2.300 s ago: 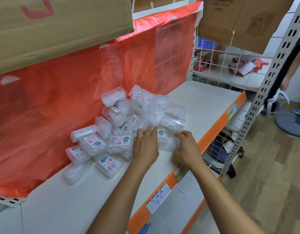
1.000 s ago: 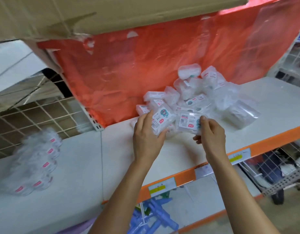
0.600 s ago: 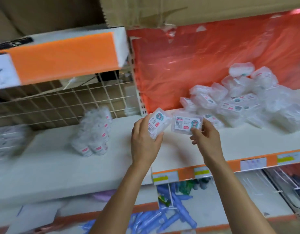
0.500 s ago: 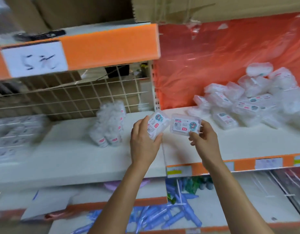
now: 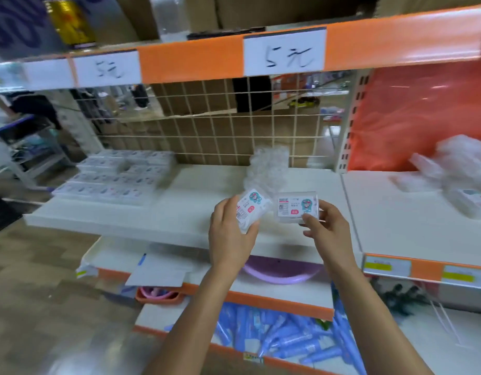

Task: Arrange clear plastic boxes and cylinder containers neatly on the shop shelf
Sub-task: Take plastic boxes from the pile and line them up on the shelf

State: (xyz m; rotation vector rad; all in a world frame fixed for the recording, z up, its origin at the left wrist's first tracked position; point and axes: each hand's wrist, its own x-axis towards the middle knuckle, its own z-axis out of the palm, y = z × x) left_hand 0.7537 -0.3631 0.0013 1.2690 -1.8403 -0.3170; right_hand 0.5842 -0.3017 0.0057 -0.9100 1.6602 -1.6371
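Observation:
My left hand (image 5: 230, 236) grips a small clear plastic box (image 5: 249, 208) with a white label, tilted. My right hand (image 5: 326, 228) pinches a second clear labelled box (image 5: 296, 207), held level. Both boxes hover just above the white shelf (image 5: 185, 212). Behind them stands a blurred cluster of clear cylinder containers (image 5: 269, 169). Flat clear boxes lie in neat rows (image 5: 117, 175) at the shelf's left. A loose pile of clear boxes and containers (image 5: 456, 169) lies on the neighbouring shelf to the right, before a red plastic sheet (image 5: 423, 112).
A wire grid (image 5: 220, 123) backs the shelf. An orange-edged upper shelf (image 5: 190, 60) with handwritten price tags hangs overhead. Below are a purple basin (image 5: 282, 272), a sheet of paper (image 5: 158, 272) and blue packets (image 5: 282, 336). Someone stands far left beyond the shelving.
Both hands lifted a box each from the pile and carried them left to the adjoining shelf; the view swung left, leaving the pile at the right edge.

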